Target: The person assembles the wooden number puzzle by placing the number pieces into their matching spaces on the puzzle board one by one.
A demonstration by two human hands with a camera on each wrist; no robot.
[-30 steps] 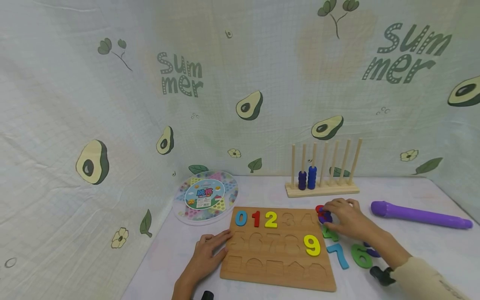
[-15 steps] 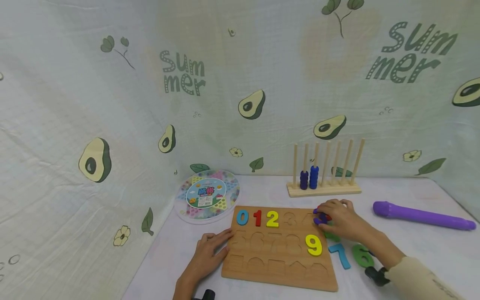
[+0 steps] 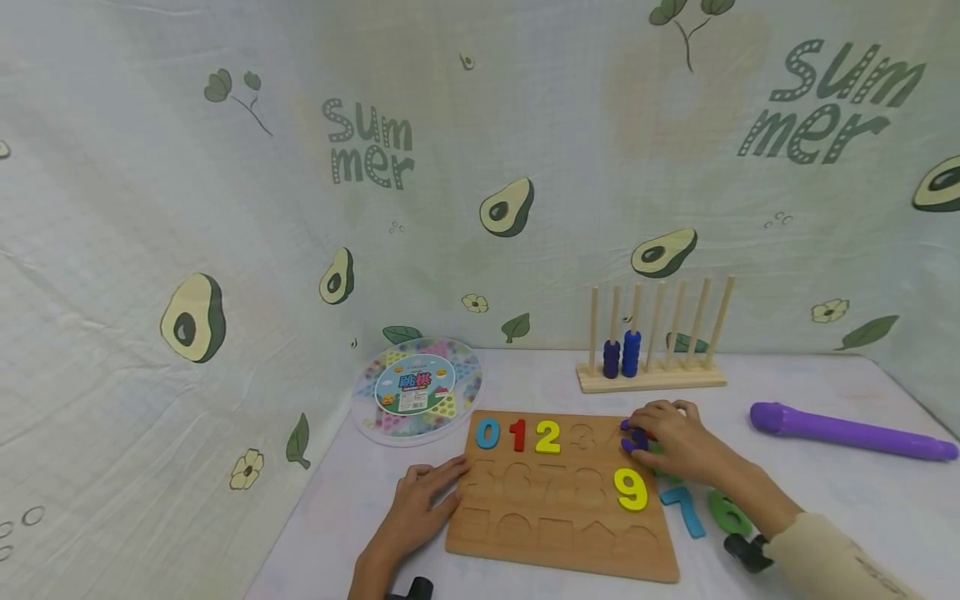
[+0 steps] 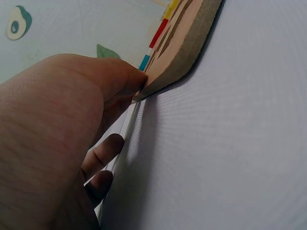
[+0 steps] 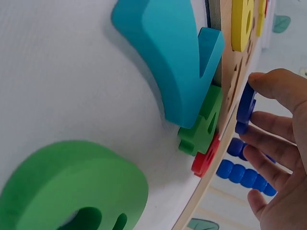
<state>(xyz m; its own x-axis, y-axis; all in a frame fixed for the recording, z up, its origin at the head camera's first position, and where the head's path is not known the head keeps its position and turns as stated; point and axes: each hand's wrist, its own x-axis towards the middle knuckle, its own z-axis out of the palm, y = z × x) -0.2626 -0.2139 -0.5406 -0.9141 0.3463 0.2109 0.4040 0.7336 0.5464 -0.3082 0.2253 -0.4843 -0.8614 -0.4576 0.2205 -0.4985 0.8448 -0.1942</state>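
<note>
My right hand [image 3: 675, 437] pinches a dark blue number piece [image 5: 245, 105] between thumb and fingers, over the top right of the wooden number board [image 3: 562, 554]. The fingers partly hide the piece; in the head view it resembles a 3. My left hand [image 3: 416, 508] rests fingertips and thumb against the board's left edge. Seated in the board are a blue 0 [image 3: 487, 433], a red 1 [image 3: 518, 435], a yellow 2 [image 3: 548, 437] and a yellow 9 [image 3: 631, 489]. Beside the board's right edge lie a green 4 [image 5: 201, 124] and a red piece [image 5: 205, 158].
A blue 7 [image 3: 684, 511] and a green 6 [image 3: 729, 512] lie right of the board, near my right forearm. Behind stands a peg abacus [image 3: 651, 379] with blue beads on two rods. A purple stick [image 3: 855, 431] lies far right; a round game box [image 3: 416, 396] sits back left.
My right hand has picked the dark blue piece up from beside the board and carried it slightly left over the board's top right corner. The left hand stays at the board's edge.
</note>
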